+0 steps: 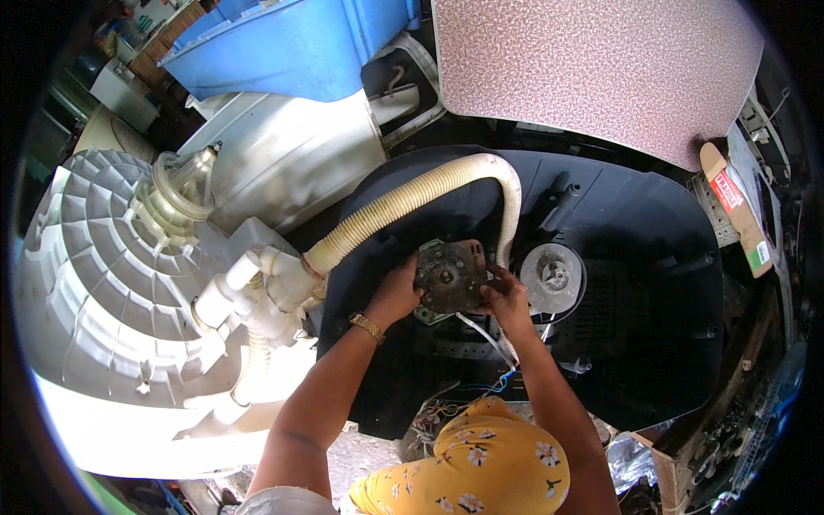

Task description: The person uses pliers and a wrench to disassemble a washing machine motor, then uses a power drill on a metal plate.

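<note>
My left hand (396,290) and right hand (506,300) grip opposite sides of a dark, stained metal plate (449,268) with a central hole, above the inside of a black plastic housing (644,343). Something greenish shows behind the plate. A pale ribbed hose (411,200) arches over the plate and drops behind my right hand. Beside that hand sits a round grey pulley wheel (547,275). A white cable and thin coloured wires (506,376) hang below the plate.
A white plastic tub with valve fittings (103,249) fills the left. Behind are a blue plastic piece (275,47), white panels (283,154) and a speckled pink board (592,64). A cardboard strip with a red label (747,236) lies at right.
</note>
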The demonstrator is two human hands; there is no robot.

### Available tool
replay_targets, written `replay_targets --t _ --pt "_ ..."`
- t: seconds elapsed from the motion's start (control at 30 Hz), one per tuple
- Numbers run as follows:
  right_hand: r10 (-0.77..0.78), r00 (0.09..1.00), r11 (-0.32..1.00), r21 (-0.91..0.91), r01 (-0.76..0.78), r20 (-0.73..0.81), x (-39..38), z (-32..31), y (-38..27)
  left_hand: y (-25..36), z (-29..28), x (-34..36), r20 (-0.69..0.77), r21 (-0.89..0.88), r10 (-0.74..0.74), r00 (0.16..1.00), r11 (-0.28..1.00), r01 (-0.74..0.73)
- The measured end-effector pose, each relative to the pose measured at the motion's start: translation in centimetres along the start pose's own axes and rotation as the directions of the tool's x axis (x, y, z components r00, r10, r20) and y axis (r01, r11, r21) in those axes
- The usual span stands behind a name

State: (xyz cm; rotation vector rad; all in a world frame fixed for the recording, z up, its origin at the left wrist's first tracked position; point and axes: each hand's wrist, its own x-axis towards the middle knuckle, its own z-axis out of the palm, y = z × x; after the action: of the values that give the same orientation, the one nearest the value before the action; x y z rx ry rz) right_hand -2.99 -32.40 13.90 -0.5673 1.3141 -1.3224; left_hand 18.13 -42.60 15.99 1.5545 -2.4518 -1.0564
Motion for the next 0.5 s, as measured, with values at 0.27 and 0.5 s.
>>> replay_targets --t 0.27,0.5 --pt "0.021 1.0 1.0 0.016 -0.021 0.008 0.03 -0.05 -0.2 0.82 -0.45 -0.1 0.06 0.021 0.012 0.998 1.0 -0.014" --pt "-0.009 1.0 0.999 -0.036 0.009 -0.013 0.25 -0.31 0.58 0.88 0.19 -0.48 0.019 -0.001 0.034 0.999 0.999 -0.034"
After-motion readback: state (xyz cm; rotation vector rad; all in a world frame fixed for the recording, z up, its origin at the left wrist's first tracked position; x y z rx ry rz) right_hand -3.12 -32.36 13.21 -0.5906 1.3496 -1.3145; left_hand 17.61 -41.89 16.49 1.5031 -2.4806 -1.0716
